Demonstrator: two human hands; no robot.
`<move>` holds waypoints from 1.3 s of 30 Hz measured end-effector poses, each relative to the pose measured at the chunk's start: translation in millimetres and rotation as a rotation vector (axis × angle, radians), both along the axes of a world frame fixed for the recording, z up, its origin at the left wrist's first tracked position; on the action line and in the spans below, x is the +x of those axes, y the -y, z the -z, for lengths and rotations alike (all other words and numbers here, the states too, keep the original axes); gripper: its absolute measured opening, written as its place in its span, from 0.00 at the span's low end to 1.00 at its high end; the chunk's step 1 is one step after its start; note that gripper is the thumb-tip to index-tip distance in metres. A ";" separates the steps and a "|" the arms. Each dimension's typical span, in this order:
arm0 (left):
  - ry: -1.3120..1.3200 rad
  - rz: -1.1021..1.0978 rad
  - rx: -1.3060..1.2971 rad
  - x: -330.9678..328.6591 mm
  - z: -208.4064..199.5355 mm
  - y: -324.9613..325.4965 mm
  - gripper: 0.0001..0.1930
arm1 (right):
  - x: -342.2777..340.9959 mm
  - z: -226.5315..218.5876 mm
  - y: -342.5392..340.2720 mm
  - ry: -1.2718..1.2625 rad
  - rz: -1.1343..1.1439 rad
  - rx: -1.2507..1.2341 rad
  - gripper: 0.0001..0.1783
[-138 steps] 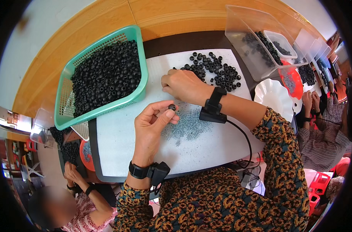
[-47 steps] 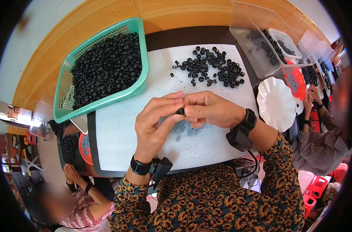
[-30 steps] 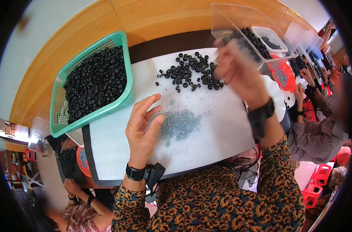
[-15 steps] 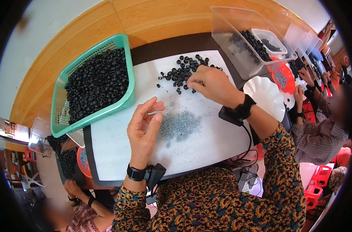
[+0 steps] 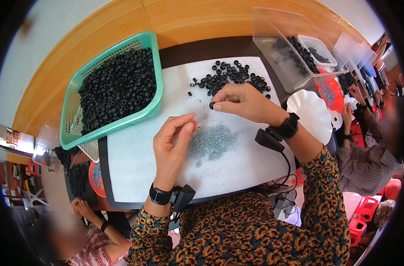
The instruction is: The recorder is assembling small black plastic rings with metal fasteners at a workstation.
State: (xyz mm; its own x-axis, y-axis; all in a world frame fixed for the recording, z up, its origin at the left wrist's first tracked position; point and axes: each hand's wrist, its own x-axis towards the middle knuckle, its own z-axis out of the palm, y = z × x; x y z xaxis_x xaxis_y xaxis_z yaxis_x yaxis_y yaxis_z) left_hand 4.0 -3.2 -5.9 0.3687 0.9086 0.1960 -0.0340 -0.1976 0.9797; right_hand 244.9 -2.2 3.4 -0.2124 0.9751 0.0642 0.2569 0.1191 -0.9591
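My right hand pinches a small black bead-like piece between thumb and fingertips, just above the white sheet. Behind that hand lies a loose pile of the same black round pieces, several with visible holes. My left hand hovers at the left edge of a scatter of tiny grey-blue grains. Its thumb and index finger are drawn close together; whether something tiny sits between them I cannot make out.
A green basket full of black pieces stands left. At right are a clear plastic bin, a white scalloped dish and a red tray. A cable hangs from my right wrist. Other people work on both sides.
My right hand has drawn back from the black pile toward my left hand, with a black piece now visible in its fingers. My left thumb and index finger have come closer together.
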 end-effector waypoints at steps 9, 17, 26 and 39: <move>0.019 0.058 0.069 3.1 -6.3 1.9 0.12 | -35.3 -8.9 21.2 -0.486 -0.099 -0.327 0.13; 0.074 0.060 0.026 4.6 -5.9 2.7 0.10 | -44.1 -0.3 23.1 -0.645 -0.056 -0.274 0.09; 0.064 0.082 0.010 6.1 -3.6 1.1 0.11 | -42.8 -7.7 22.5 -0.477 0.020 -0.308 0.09; 0.140 -0.104 -0.138 0.4 -2.3 -2.6 0.11 | 5.3 5.5 -2.1 0.481 0.150 0.406 0.06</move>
State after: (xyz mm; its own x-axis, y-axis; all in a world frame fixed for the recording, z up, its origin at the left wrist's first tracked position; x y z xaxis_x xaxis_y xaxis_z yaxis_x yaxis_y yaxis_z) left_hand 4.4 -0.6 -3.5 0.2497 0.9621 0.1097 -0.1583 -0.0712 0.9848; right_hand 250.2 -0.1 -2.1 -0.1724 0.9145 0.3659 0.6890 0.3775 -0.6187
